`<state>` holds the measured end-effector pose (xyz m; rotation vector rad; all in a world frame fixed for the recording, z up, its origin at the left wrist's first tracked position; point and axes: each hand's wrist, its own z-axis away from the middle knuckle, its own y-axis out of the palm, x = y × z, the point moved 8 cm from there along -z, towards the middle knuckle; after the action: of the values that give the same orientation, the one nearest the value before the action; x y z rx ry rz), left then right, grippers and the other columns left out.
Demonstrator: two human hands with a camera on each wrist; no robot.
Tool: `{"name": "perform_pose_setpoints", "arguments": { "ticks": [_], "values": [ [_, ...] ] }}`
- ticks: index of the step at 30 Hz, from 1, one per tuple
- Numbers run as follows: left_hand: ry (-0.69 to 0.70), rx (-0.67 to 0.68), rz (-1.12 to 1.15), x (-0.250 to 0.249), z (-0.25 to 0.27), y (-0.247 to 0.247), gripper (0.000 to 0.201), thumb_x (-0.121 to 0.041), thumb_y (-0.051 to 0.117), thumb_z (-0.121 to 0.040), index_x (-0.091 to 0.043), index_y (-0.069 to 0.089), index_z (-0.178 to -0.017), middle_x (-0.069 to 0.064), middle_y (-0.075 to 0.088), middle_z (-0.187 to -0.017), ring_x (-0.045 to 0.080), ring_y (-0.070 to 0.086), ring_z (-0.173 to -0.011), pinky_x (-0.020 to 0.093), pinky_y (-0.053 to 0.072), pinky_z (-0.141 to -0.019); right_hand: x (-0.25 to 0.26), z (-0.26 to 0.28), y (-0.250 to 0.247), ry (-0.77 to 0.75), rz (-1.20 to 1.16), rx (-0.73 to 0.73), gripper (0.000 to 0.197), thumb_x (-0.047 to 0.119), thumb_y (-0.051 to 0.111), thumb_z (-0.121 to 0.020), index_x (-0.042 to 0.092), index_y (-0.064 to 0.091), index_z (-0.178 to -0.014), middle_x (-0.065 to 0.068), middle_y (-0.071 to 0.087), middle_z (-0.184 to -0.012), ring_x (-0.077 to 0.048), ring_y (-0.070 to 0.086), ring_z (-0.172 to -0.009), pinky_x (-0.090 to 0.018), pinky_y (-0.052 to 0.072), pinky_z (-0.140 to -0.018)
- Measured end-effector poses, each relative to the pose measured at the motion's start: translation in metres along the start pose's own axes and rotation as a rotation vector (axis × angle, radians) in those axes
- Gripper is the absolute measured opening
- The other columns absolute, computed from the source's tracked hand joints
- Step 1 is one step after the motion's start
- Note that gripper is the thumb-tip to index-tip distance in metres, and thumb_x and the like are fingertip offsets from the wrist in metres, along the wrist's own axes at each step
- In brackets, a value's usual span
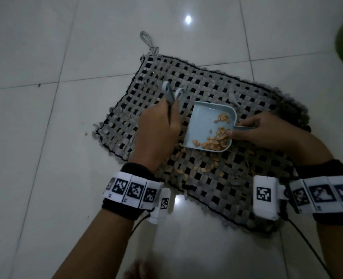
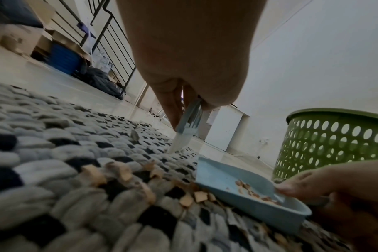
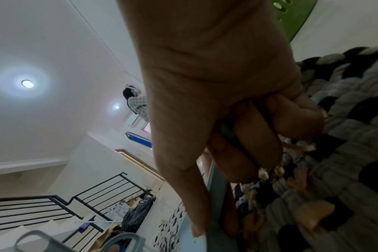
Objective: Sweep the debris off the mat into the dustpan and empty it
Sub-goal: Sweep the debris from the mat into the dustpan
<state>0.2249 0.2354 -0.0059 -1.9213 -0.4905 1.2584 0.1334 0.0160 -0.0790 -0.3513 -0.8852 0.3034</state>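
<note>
Both forearms reached forward and down over a woven grey-and-black mat lying on the white tiled floor, each wrist wrapped in a black band with printed white marker tags.

The left hand was closed in a fist around the pale blue handle of a small hand brush, knuckles up, with the looped handle ends sticking out beyond the fingers. In the left wrist view the brush pointed steeply down and its pale bristles touched the mat just beyond the open lip of the dustpan.

The right hand pinched the short handle of a light blue plastic dustpan, its thumb pressed along the pan's rear wall and its other fingers curled round the handle. The pan rested on the middle of the mat, its open edge facing the left hand and just beside it.

Small tan debris flakes lay piled inside the pan against its near and rear walls. More of the same flakes were scattered on the mat just in front of the pan's near edge and towards the person, between the two wrists. One flake lay on the tiles off the mat's left edge.

A green perforated plastic basket stood on the floor beyond the right hand, apart from the mat.
</note>
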Motion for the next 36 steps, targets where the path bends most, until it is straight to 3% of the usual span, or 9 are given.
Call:
{"name": "perform_pose_setpoints", "arguments": {
  "ticks": [7,13,18,21,24,26,29,32,36],
  "values": [
    [0.09,0.115,-0.067,-0.024,0.013,0.03,0.026,-0.024,0.047,-0.107,-0.004,0.065,-0.105,-0.013,0.041,-0.055,0.002,0.034,-0.042,0.017,0.021,-0.043,0.002,0.002,0.001,0.012,-0.004,-0.008,0.016,0.046,0.078,-0.081,0.03,0.079,-0.086,0.016,0.073,-0.086,-0.002,0.065,-0.08,-0.02,0.047,-0.064],
    [-0.017,0.049,0.133,-0.019,-0.004,0.006,0.038,-0.031,0.05,-0.105,-0.007,0.059,-0.077,-0.001,0.049,-0.054,0.014,0.039,-0.046,0.017,0.026,-0.041,-0.001,0.02,-0.016,-0.007,-0.03,-0.047,0.023,0.048,0.078,-0.078,0.029,0.081,-0.09,0.014,0.077,-0.088,-0.006,0.069,-0.084,-0.024,0.052,-0.07],
    [-0.072,0.055,0.2,-0.012,-0.027,-0.006,0.025,-0.033,0.049,-0.104,-0.016,0.068,-0.104,0.009,0.07,-0.082,0.017,0.061,-0.066,0.03,0.051,-0.058,-0.017,0.044,-0.053,0.079,0.002,-0.022,0.031,0.057,0.073,-0.074,0.029,0.08,-0.086,0.009,0.047,-0.041,-0.007,0.04,-0.034,-0.017,0.03,-0.038],
    [-0.081,0.079,0.193,-0.015,-0.037,0.003,0.024,-0.034,0.05,-0.104,-0.018,0.068,-0.109,0.01,0.073,-0.096,0.025,0.067,-0.088,0.048,0.056,-0.079,-0.02,0.058,-0.061,0.079,-0.004,-0.005,0.04,0.062,0.069,-0.072,0.028,0.08,-0.09,0.004,0.036,-0.043,-0.01,0.029,-0.036,-0.021,0.024,-0.041],
    [-0.076,0.105,0.173,-0.023,-0.049,0.015,0.03,-0.031,0.05,-0.104,-0.013,0.069,-0.119,0.001,0.072,-0.098,0.016,0.065,-0.087,0.036,0.056,-0.076,-0.02,0.071,-0.048,0.069,0.021,0.017,0.034,0.057,0.063,-0.084,0.028,0.076,-0.095,0.011,0.048,-0.037,-0.004,0.04,-0.03,-0.02,0.03,-0.038],
    [-0.026,0.13,0.125,-0.032,-0.056,0.022,0.031,-0.029,0.05,-0.103,-0.014,0.069,-0.123,-0.002,0.07,-0.1,0.012,0.063,-0.087,0.027,0.053,-0.074,-0.021,0.078,-0.032,0.062,0.039,0.007,0.03,0.053,0.06,-0.091,0.027,0.073,-0.096,0.019,0.06,-0.047,0.004,0.054,-0.039,-0.014,0.037,-0.04],
    [0.079,0.209,0.044,-0.041,-0.063,0.034,0.032,-0.028,0.052,-0.103,-0.016,0.067,-0.129,0.004,0.072,-0.108,0.017,0.066,-0.095,0.034,0.055,-0.082,-0.026,0.084,-0.008,0.033,0.062,-0.052,0.034,0.053,0.057,-0.093,0.022,0.072,-0.096,0.005,0.072,-0.082,-0.009,0.067,-0.071,-0.031,0.052,-0.063],
    [0.143,0.281,0.013,-0.042,-0.061,0.042,0.031,-0.03,0.053,-0.102,-0.017,0.068,-0.126,0.006,0.073,-0.108,0.021,0.067,-0.094,0.039,0.057,-0.082,-0.027,0.091,0.022,0.014,0.001,-0.132,0.026,0.053,0.055,-0.095,0.031,0.067,-0.087,0.008,0.069,-0.076,-0.007,0.065,-0.063,-0.028,0.047,-0.058],
    [0.2,0.448,-0.027,-0.041,-0.046,0.054,0.03,-0.023,0.055,-0.103,-0.022,0.066,-0.131,0.004,0.072,-0.116,0.015,0.065,-0.1,0.022,0.051,-0.083,-0.037,0.1,0.063,0.051,-0.055,-0.23,0.027,0.054,0.053,-0.095,0.031,0.065,-0.089,0.01,0.069,-0.072,-0.002,0.063,-0.057,-0.023,0.049,-0.051]
  ]
}}
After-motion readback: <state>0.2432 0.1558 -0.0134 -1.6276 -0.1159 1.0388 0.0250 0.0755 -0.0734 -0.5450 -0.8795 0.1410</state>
